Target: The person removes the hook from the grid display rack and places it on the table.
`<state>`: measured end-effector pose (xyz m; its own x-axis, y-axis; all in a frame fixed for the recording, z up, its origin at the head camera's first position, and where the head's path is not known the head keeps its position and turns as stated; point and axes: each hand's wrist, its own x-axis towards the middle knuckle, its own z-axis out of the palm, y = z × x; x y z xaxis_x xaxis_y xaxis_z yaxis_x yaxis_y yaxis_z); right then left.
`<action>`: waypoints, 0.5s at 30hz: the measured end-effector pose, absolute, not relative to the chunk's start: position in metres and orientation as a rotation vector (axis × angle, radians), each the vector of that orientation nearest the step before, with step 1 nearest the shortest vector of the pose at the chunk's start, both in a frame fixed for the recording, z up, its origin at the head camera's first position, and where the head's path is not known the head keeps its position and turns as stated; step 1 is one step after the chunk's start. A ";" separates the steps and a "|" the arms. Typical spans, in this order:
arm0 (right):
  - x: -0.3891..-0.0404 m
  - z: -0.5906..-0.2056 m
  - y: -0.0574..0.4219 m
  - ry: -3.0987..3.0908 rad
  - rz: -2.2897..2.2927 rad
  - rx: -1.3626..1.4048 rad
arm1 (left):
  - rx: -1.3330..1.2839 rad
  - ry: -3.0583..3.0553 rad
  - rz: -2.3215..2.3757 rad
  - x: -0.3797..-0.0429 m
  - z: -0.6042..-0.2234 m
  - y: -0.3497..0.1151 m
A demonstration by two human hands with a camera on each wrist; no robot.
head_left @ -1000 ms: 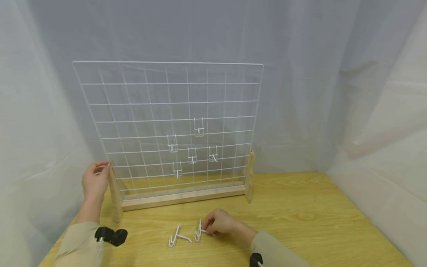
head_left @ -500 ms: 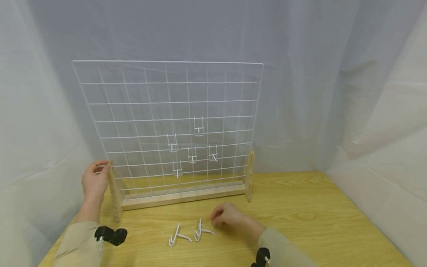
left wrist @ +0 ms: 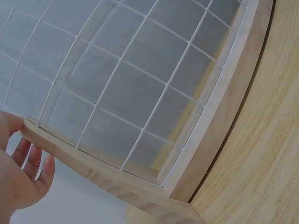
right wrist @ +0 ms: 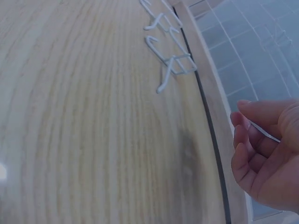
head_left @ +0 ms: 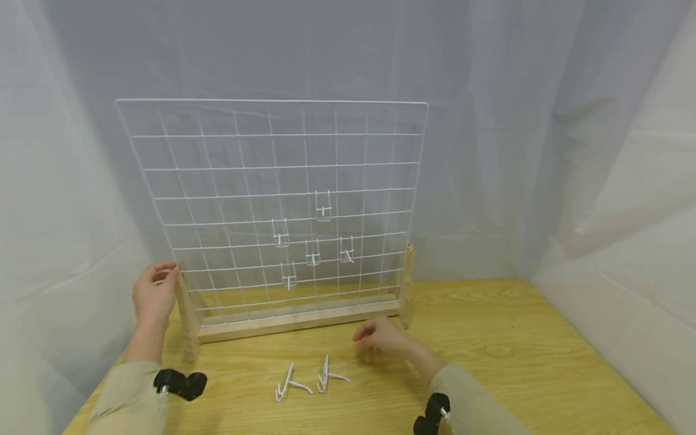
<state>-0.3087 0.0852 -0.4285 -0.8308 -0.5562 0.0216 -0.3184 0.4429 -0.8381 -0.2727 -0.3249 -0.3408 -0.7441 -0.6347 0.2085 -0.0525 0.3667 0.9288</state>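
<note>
A white wire grid panel [head_left: 255,169] stands upright in a wooden base [head_left: 304,323], with several white wire hooks [head_left: 323,211] hanging on it. At the far left, my left hand [head_left: 154,296] pinches the top of the wooden side post [head_left: 187,314]; in the left wrist view the other fingers [left wrist: 32,163] curl loosely beside it. Two more white hooks [head_left: 288,383] [right wrist: 173,65] lie side by side on the table in front of the base. My right hand [head_left: 383,335] hovers right of them, near the base, fingers loosely bent, with no hook in it.
The wood-grain table [head_left: 489,344] extends to the right of the stand. Pale plastic sheeting [head_left: 478,151] hangs behind and on both sides. The right wooden post [head_left: 406,284] rises close behind my right hand.
My right hand has let go of the right-hand loose hook and moved right and away toward the base. That hook stays on the table. The left hand has stayed on the post.
</note>
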 end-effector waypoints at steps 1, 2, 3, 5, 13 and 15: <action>-0.309 -0.427 0.086 2.443 -1.336 -0.746 | 0.590 -2.084 -1.384 -0.272 -0.341 -0.325; -0.310 -0.425 0.086 2.444 -1.336 -0.734 | 0.591 -2.084 -1.382 -0.272 -0.341 -0.324; -0.311 -0.422 0.087 2.444 -1.337 -0.722 | 0.592 -2.085 -1.379 -0.272 -0.341 -0.324; -0.313 -0.418 0.087 2.453 -1.336 -0.719 | 0.589 -2.087 -1.372 -0.272 -0.341 -0.324; -0.323 -0.404 0.086 2.456 -1.373 -0.744 | 0.592 -2.080 -1.383 -0.274 -0.342 -0.326; -0.325 -0.401 0.086 2.459 -1.377 -0.729 | 0.584 -2.079 -1.377 -0.274 -0.343 -0.326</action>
